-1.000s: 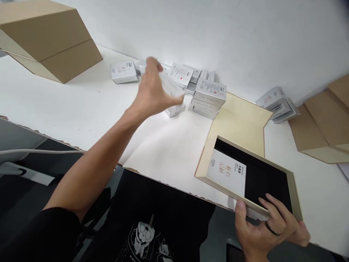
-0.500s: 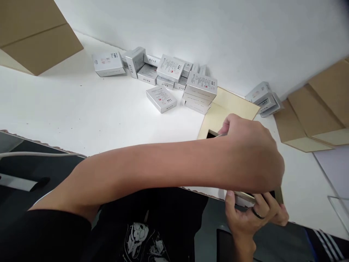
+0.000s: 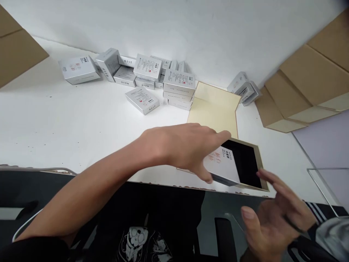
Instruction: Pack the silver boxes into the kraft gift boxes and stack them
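Observation:
A cream gift box (image 3: 260, 163) with a black inside lies at the table's front edge, its cream lid (image 3: 215, 112) laid back toward the wall. Inside its left part is a small white carton (image 3: 225, 165) with orange and black print. My left hand (image 3: 185, 149) reaches across from the left and grips this carton, thumb on the near side and fingers over the far side; the hand covers the carton's left end. Beside the gift box's right end, my right hand (image 3: 278, 214) is open, thumb and fingers apart, slightly blurred and holding nothing.
Several silver cartons (image 3: 148, 67) are piled along the wall, and one single carton (image 3: 143, 100) lies in front. More silver cartons (image 3: 244, 89) lean together at right. Brown boxes (image 3: 294, 87) stand at the right, and another brown box (image 3: 20, 54) at the far left.
My right hand has left the gift box's near side and opened, moving right. My left hand has turned and shifted left, uncovering the white carton. The view has shifted right.

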`<state>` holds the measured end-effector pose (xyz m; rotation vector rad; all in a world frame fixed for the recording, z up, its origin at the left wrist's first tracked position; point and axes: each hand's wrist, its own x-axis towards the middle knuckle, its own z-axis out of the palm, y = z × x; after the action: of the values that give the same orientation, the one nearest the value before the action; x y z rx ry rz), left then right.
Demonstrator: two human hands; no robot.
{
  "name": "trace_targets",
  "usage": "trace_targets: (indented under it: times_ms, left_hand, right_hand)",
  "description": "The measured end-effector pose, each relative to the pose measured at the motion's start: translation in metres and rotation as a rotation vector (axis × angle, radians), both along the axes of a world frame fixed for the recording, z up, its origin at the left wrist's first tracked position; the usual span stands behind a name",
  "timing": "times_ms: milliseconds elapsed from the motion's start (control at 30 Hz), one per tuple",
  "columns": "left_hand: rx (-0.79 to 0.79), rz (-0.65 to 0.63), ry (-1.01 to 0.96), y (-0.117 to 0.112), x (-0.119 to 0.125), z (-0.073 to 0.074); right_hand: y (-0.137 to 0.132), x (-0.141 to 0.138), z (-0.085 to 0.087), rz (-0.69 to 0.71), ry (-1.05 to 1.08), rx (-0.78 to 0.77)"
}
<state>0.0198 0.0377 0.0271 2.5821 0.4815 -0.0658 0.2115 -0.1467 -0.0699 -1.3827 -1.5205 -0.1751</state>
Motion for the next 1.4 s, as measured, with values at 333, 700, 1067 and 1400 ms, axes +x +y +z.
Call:
trace_targets:
  times_ms: [333, 700, 1067, 1400]
  left_hand:
    - [-0.116, 0.129, -0.315, -0.010, -0.024, -0.026]
    - [0.270, 0.888, -0.069, 0.078, -0.096, -0.062]
    - [0.152, 1.187, 0.082, 0.099, -0.098, -0.063]
    - [0.193, 1.049, 0.017, 0.025, -0.107, -0.019]
  right_hand:
    - [0.063, 0.039, 0.058, 0.432, -0.546, -0.765]
    - [0.052, 0.099, 0.055, 0.343, -0.600, -1.086]
    - [0.056, 0.096, 0.038, 0.448, -0.727, -0.824]
    - [0.036, 0.080, 0.039, 0.343, -0.637, -0.585]
